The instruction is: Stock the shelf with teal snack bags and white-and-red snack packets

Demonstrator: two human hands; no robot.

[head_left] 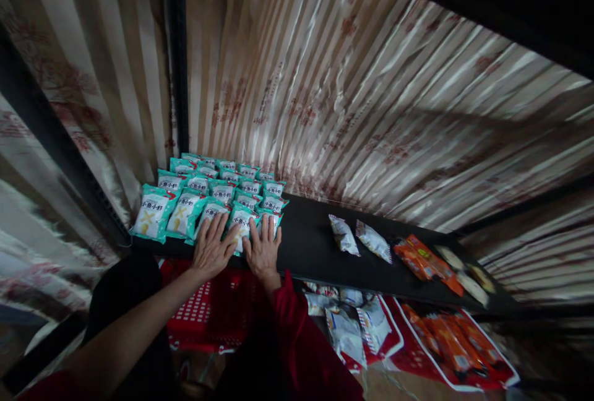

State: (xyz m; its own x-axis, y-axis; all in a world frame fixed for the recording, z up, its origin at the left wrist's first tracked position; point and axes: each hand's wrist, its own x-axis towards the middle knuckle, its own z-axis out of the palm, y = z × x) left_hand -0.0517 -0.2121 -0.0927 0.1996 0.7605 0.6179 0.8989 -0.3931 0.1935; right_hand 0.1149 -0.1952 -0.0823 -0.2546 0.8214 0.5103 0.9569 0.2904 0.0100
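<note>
Several teal and white snack packets (152,212) stand in rows at the left end of a black shelf (306,234). My left hand (215,246) lies with fingers spread against the front row, touching packets near its right part. Beside it, my right hand (263,249) rests against the rightmost front packets, its fingers outstretched and slightly apart. Neither hand grips a packet. The fingers partly cover the packets behind them.
Farther right on the shelf lie two white packets (344,235), orange packets (427,263) and some pale packets (472,288). Below are a red basket (204,314) and red bags holding white and orange packets. Striped curtains and dark metal posts surround the shelf.
</note>
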